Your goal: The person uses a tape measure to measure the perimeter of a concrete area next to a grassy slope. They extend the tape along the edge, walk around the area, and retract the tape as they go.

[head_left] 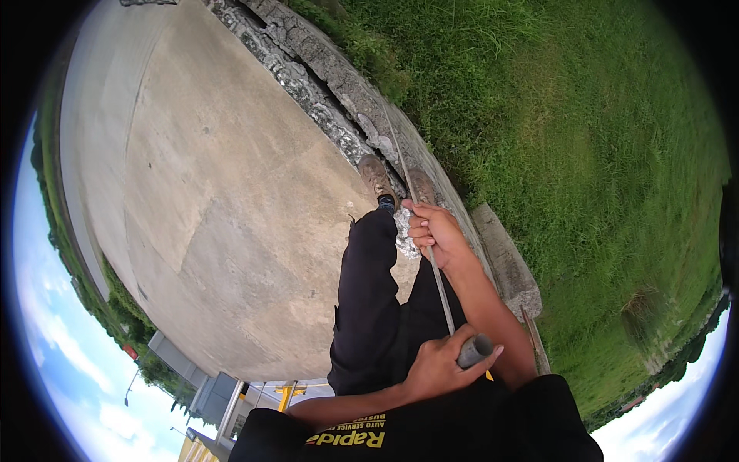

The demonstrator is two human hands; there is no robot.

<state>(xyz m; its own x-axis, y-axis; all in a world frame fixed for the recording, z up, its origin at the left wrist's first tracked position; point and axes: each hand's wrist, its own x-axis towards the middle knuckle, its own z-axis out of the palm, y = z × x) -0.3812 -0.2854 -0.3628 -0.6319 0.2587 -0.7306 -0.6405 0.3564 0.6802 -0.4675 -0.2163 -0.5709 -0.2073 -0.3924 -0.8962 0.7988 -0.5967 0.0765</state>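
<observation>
Across my body runs a long thin rod [439, 286] with a thick grey tube-like end [475, 351]. My left hand [440, 366] is closed round it at that grey end, close to my waist. Farther along, my right hand [437, 233] wraps its fingers round the thin shaft. From there the rod slants away over the broken concrete edge; its far end is too thin to make out clearly. Below the right hand, one brown shoe [375, 175] stands by the crack, and the other [422, 187] shows partly behind the rod.
A dark crack [329, 94] runs between the pale concrete slab [231, 177] and a rough concrete edging [339, 54]. Tall grass [554, 154] borders it on the right. A loose-looking concrete block [504, 258] lies by the grass. Yellow and grey structures [289, 396] stand at the lower left.
</observation>
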